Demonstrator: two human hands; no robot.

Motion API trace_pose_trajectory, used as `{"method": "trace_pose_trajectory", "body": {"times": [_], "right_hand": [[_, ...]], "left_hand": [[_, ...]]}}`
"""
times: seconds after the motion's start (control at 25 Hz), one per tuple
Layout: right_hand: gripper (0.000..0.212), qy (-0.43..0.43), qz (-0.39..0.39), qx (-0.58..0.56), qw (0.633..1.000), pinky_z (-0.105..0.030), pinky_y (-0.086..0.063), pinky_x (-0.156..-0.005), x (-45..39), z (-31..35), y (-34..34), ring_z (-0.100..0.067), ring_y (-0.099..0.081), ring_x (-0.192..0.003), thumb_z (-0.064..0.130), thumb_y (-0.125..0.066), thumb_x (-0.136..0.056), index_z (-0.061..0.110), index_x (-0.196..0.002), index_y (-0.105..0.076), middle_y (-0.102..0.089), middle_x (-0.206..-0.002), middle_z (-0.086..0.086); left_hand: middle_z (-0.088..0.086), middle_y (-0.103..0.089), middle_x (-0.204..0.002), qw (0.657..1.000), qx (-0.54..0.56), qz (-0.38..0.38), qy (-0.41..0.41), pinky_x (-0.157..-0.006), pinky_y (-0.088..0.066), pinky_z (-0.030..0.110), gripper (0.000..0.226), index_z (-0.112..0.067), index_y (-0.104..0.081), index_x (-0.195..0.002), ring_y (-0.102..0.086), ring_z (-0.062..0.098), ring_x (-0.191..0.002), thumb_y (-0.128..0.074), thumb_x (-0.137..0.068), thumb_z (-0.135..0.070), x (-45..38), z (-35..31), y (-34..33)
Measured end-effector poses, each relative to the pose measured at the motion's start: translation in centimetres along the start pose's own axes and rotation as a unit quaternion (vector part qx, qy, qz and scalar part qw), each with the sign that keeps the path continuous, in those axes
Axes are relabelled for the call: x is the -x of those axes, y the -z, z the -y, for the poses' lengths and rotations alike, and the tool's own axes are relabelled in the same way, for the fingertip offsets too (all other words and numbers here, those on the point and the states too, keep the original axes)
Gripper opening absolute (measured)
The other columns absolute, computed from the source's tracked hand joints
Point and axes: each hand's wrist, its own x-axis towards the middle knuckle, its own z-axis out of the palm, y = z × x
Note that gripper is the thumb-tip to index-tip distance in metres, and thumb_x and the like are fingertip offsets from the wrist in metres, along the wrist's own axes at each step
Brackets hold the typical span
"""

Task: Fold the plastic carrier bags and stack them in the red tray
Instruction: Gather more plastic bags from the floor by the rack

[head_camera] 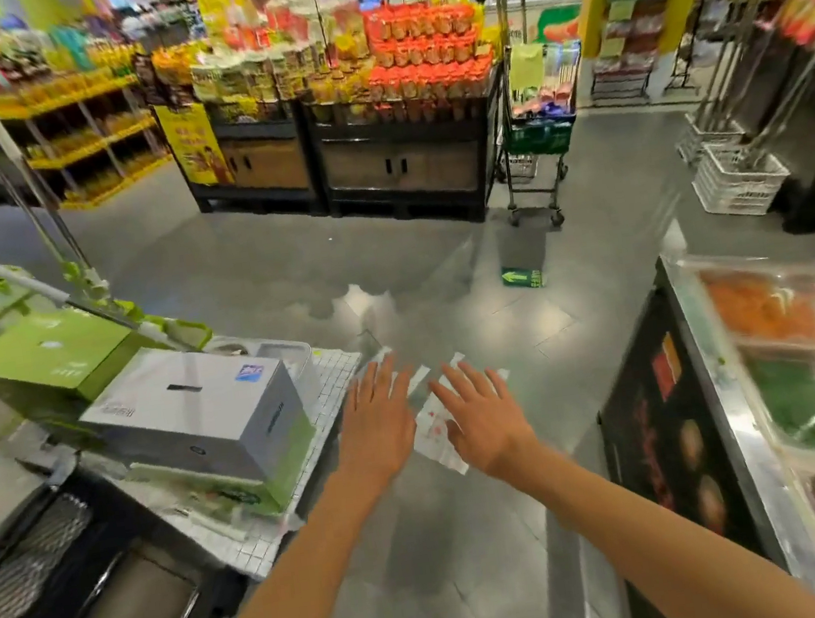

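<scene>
A thin white plastic carrier bag point(433, 424) with a small red print hangs crumpled in the air above the grey floor, between and beneath my two hands. My left hand point(375, 416) is palm down with fingers spread over the bag's left part. My right hand point(482, 418) lies palm down across its right part, fingers also spread. The thumbs and the underside of the bag are hidden. No red tray is in view.
A grey box point(191, 415) and green boxes point(48, 351) sit on a white-tiled counter point(332, 386) at my left. A steel food counter point(714, 372) with covered trays stands at my right. Ahead are display stands point(402, 164), a shopping cart point(535, 136) and white crates point(736, 182).
</scene>
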Motion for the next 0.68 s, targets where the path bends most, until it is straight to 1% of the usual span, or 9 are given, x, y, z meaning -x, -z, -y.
{"method": "trace_pose_trajectory", "body": {"times": [0.04, 0.12, 0.16, 0.24, 0.36, 0.4, 0.52, 0.6, 0.68], "right_hand": [[0.064, -0.008, -0.007, 0.002, 1.000, -0.049, -0.006, -0.123, -2.1, -0.4, -0.2, -0.032, -0.017, -0.153, 0.029, -0.053, -0.098, 0.022, -0.157, -0.028, -0.020, -0.166, -0.005], [0.063, -0.028, 0.001, 0.008, 1.000, -0.051, -0.022, -0.120, -5.9, -1.1, -0.3, -0.034, -0.032, -0.148, 0.029, -0.062, -0.093, 0.023, -0.152, -0.040, -0.035, -0.161, -0.006], [0.063, -0.032, 0.004, 0.012, 0.999, -0.052, -0.024, -0.119, -7.8, -1.1, -0.4, -0.033, -0.035, -0.147, 0.029, -0.065, -0.092, 0.023, -0.151, -0.042, -0.038, -0.159, -0.006], [0.063, -0.031, -0.005, 0.021, 0.999, -0.051, -0.022, -0.119, -10.9, -1.4, -0.6, -0.033, -0.032, -0.148, 0.030, -0.063, -0.094, 0.024, -0.152, -0.040, -0.035, -0.161, -0.006], [0.062, -0.027, 0.007, 0.020, 0.999, -0.051, -0.012, -0.122, -15.7, -2.2, -1.2, -0.032, -0.021, -0.152, 0.031, -0.054, -0.099, 0.024, -0.156, -0.032, -0.025, -0.165, -0.005], [0.061, -0.025, 0.007, 0.025, 0.999, -0.051, -0.012, -0.122, -17.3, -2.6, -1.6, -0.032, -0.020, -0.153, 0.031, -0.053, -0.099, 0.023, -0.156, -0.032, -0.024, -0.165, -0.006], [0.061, -0.037, 0.016, 0.021, 0.999, -0.052, -0.021, -0.120, -22.5, -3.8, -2.6, -0.032, -0.029, -0.149, 0.031, -0.058, -0.096, 0.022, -0.153, -0.039, -0.032, -0.162, -0.007], [0.061, -0.034, 0.015, 0.016, 0.999, -0.051, -0.014, -0.121, -25.6, -5.1, -3.9, -0.032, -0.022, -0.152, 0.032, -0.053, -0.099, 0.022, -0.156, -0.033, -0.026, -0.164, -0.007], [0.061, -0.037, 0.014, 0.008, 0.999, -0.049, -0.005, -0.122, -29.7, -6.6, -5.8, -0.030, -0.013, -0.154, 0.032, -0.046, -0.102, 0.023, -0.159, -0.025, -0.018, -0.167, -0.006]], "left_hand": [[0.012, -0.046, -0.151, 1.000, 0.003, 0.002, 0.001, -0.107, -0.042, 0.052, 0.072, -0.019, -0.041, -0.143, -0.048, 0.034, -0.136, -0.074, -0.080, -0.016, -1.9, 1.3, -0.3], [0.011, -0.050, -0.148, 1.000, 0.002, 0.009, -0.001, -0.106, -0.043, 0.050, 0.071, -0.018, -0.049, -0.142, -0.051, 0.033, -0.134, -0.079, -0.078, -0.020, -5.3, 3.7, -0.8], [0.011, -0.051, -0.147, 1.000, -0.006, 0.016, -0.006, -0.105, -0.044, 0.050, 0.070, -0.017, -0.052, -0.141, -0.052, 0.032, -0.133, -0.080, -0.077, -0.023, -6.7, 4.9, -1.1], [0.011, -0.051, -0.147, 0.999, -0.023, 0.022, -0.012, -0.106, -0.044, 0.048, 0.069, -0.017, -0.054, -0.142, -0.052, 0.032, -0.133, -0.079, -0.078, -0.027, -9.2, 6.7, -1.2], [0.010, -0.041, -0.155, 1.000, -0.012, 0.022, -0.002, -0.113, -0.036, 0.049, 0.066, -0.018, -0.046, -0.148, -0.042, 0.031, -0.141, -0.069, -0.087, -0.028, -12.9, 9.1, -2.3], [0.010, -0.037, -0.158, 1.000, -0.012, 0.026, -0.003, -0.115, -0.033, 0.049, 0.066, -0.018, -0.043, -0.150, -0.037, 0.030, -0.144, -0.066, -0.089, -0.027, -14.1, 9.9, -2.7], [0.007, -0.026, -0.163, 0.999, -0.016, 0.046, 0.002, -0.120, -0.027, 0.047, 0.067, -0.021, -0.033, -0.154, -0.026, 0.028, -0.149, -0.060, -0.093, -0.027, -18.5, 12.2, -4.7], [0.006, -0.023, -0.164, 0.998, -0.017, 0.057, 0.008, -0.121, -0.025, 0.047, 0.069, -0.022, -0.030, -0.155, -0.023, 0.027, -0.151, -0.060, -0.094, -0.027, -21.0, 13.9, -6.3], [0.007, -0.030, -0.161, 0.998, -0.022, 0.064, 0.014, -0.118, -0.031, 0.048, 0.070, -0.021, -0.037, -0.152, -0.030, 0.028, -0.148, -0.068, -0.089, -0.026, -24.5, 16.1, -8.3]]}}
